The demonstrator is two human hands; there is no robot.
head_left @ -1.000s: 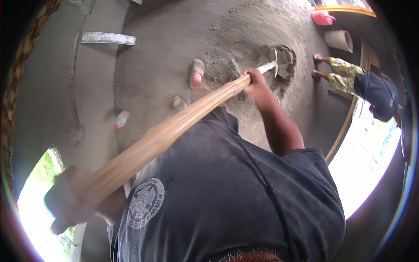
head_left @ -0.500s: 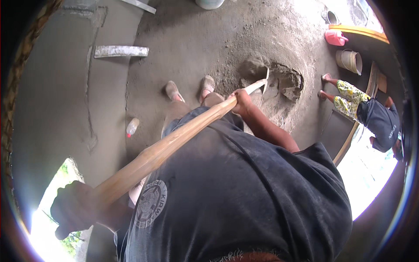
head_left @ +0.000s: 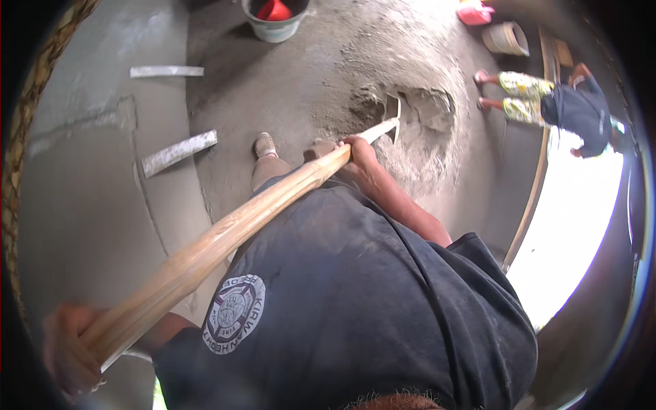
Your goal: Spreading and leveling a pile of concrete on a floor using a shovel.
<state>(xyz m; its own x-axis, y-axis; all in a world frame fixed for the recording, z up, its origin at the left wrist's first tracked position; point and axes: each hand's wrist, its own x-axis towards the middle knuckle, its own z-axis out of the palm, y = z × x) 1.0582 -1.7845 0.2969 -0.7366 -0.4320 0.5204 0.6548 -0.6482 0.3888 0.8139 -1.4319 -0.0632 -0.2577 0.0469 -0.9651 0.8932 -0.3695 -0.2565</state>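
With both hands I hold a long pale wooden-handled hoe (head_left: 253, 208) slanting across my body. My left hand (head_left: 72, 348), smeared by motion, wraps the thick near end at the lower left. Farther along, my right hand (head_left: 361, 152) is closed round the handle close to its blade end. The thin metal blade (head_left: 398, 109) crosses the handle's tip and stands in a hollow of the wet grey mortar pile (head_left: 434, 116). Part of the blade is hidden there. My shod foot (head_left: 265, 145) stands on the floor left of the pile.
A bucket (head_left: 275, 31) holding a red container (head_left: 275, 10) stands at the far side. Two pale strips (head_left: 179, 152) lie at the left. At the right, another person (head_left: 581, 113) stands near a pale bucket (head_left: 506, 39) and a pink jug (head_left: 475, 12).
The view has shifted, bringing the far bucket further in, while a bottle has left it. My left hand has moved down and left with the handle's end. The blade stays at the mortar.
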